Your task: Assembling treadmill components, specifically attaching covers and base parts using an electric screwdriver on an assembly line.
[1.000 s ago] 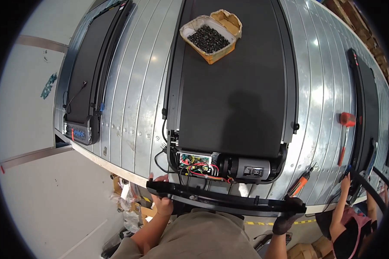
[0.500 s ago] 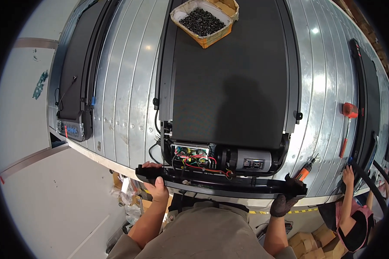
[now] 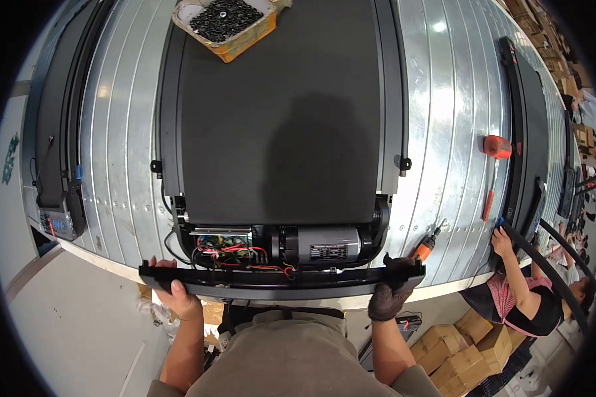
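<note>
A treadmill with a black belt lies before me, its motor bay uncovered at the near end. Inside the bay sit a grey cylindrical motor and a control board with coloured wires. Between my body and the bay is a long black motor cover, held roughly level. My bare left hand grips its left end, thumb on the near side and fingers behind. At the other end, my right hand, in a dark glove, is closed around the cover.
An orange-and-black power screwdriver lies to the right of the bay. A box of black screws rests on the belt. Farther right are a red-headed mallet, another treadmill and a co-worker's arm. Cardboard boxes stand below.
My view has swung right, so the scene sits farther left. The cover's right end has come up, leaving it more level before the bay. Both hands keep their hold.
</note>
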`<action>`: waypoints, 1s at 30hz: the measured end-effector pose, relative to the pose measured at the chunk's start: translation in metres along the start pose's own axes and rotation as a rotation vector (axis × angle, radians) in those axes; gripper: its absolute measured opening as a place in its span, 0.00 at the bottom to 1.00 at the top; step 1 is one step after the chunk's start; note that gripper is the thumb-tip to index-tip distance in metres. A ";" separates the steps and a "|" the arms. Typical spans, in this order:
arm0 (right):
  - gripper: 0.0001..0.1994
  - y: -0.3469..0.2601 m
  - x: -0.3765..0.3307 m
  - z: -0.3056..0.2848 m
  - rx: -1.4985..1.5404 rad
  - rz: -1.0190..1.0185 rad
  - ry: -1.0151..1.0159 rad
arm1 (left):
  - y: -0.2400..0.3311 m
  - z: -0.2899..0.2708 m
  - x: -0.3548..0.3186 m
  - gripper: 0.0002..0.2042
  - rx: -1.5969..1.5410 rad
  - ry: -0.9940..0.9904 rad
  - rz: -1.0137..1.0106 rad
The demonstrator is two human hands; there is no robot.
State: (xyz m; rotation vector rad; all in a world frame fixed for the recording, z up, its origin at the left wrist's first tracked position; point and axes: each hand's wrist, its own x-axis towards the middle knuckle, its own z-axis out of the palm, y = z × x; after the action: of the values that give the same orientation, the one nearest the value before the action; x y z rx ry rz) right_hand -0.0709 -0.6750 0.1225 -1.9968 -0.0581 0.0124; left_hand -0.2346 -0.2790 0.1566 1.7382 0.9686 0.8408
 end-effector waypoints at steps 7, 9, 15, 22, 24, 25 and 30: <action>0.21 -0.153 0.123 0.025 -0.323 -0.410 -0.608 | -0.017 0.054 -0.025 0.35 0.094 0.064 -0.110; 0.14 -0.168 0.130 0.114 -0.273 -0.768 -0.884 | -0.028 0.051 -0.027 0.36 0.053 0.088 -0.151; 0.12 -0.077 0.101 0.236 -0.475 -1.046 -1.314 | -0.025 0.082 -0.036 0.41 0.091 0.090 -0.177; 0.11 -0.067 0.109 0.226 -0.123 -1.128 -1.331 | 0.001 0.088 -0.037 0.42 0.016 0.120 -0.193; 0.12 -0.079 0.118 0.221 -0.255 -1.251 -1.408 | 0.005 0.087 -0.036 0.41 0.014 0.119 -0.201; 0.12 -0.077 0.117 0.221 -0.257 -1.251 -1.407 | 0.005 0.088 -0.036 0.41 0.013 0.114 -0.204; 0.13 -0.062 0.101 0.237 -0.388 -1.377 -1.412 | -0.003 0.081 -0.030 0.40 0.004 0.096 -0.184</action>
State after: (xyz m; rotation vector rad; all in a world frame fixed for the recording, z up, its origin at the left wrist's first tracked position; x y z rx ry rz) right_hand 0.0193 -0.4287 0.0827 -1.5052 -2.3702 0.5319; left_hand -0.1790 -0.3376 0.1242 1.5959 1.1762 0.8082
